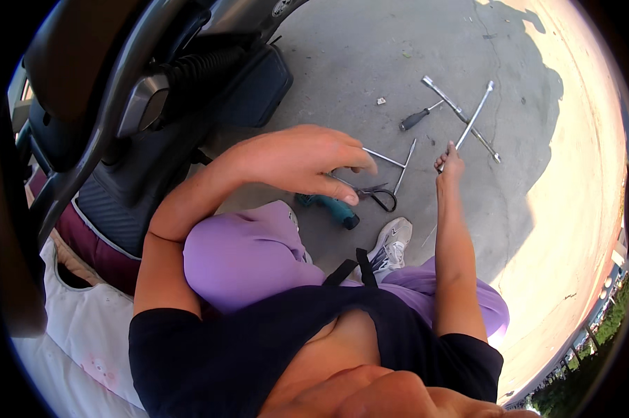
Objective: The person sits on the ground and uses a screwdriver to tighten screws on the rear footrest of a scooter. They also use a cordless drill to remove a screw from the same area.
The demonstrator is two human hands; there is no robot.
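Note:
My left hand [314,161] hangs in front of my left knee with its fingers apart and slightly bent, holding nothing. In view it overlaps the tools lying on the ground. At the right, my right hand [451,164] is closed round one end of a silver cross-shaped lug wrench [473,115]. The wrench's other arms stretch away over the concrete. Below my left fingertips are black-handled scissors [385,200], partly hidden, and a teal power tool [332,210]. A silver T-handle wrench [402,170] lies between my hands, its left end hidden by my left fingers.
A dark scooter [112,153] stands close on my left, with a padded light cover [84,327] at its lower part. A screwdriver [416,119] lies near the lug wrench. My shoe [392,244] rests on the grey concrete [349,76]. Sunlit ground [579,181] is at the right.

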